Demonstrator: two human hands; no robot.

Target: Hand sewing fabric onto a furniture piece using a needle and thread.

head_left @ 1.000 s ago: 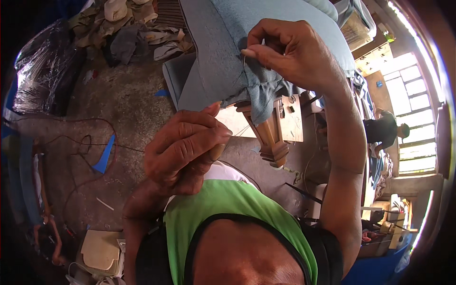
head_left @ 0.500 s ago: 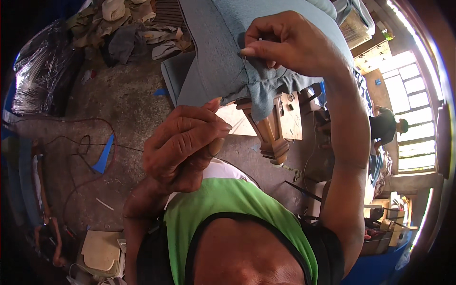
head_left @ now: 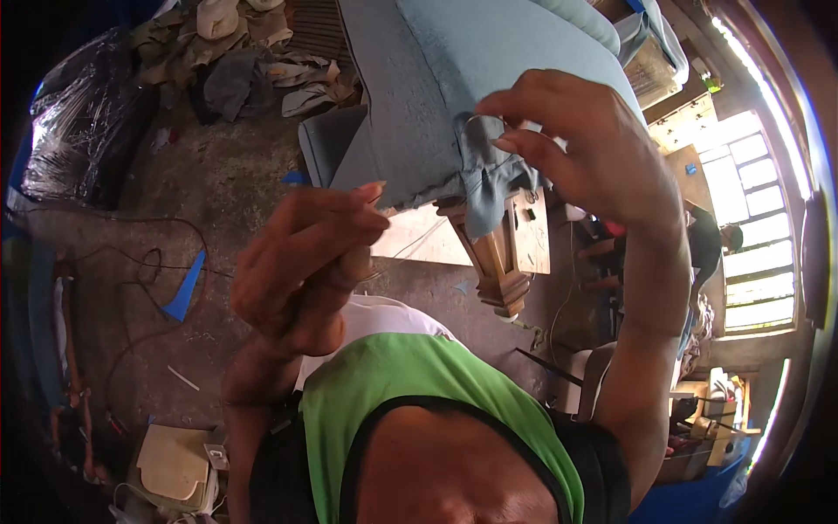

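Observation:
In front of me is a piece of furniture covered in blue-grey fabric (head_left: 410, 113), with a carved wooden leg (head_left: 493, 271) below its near corner. Loose fabric hangs in gathered folds over that corner. Over it is my right hand (head_left: 580, 144), thumb and forefinger apart. By the forefinger tip a thin, pale curved piece (head_left: 469, 127), like a curved needle, shows against the cloth. My left hand (head_left: 305, 262) is raised left of the corner, away from the fabric, fingertips pinched together. Anything between them is too fine to make out.
A pale board (head_left: 415, 237) lies beyond the leg. Cloth scraps (head_left: 240, 79) are piled at far left, beside a plastic-wrapped bundle (head_left: 70, 122). A cord (head_left: 131, 218) and a blue scrap (head_left: 186, 288) lie on the floor. Another person (head_left: 704, 244) is near the window at right.
My right thumb and forefinger have parted from their pinch at the fabric, and that hand has shifted right and nearer. My left hand has moved left, still pinched.

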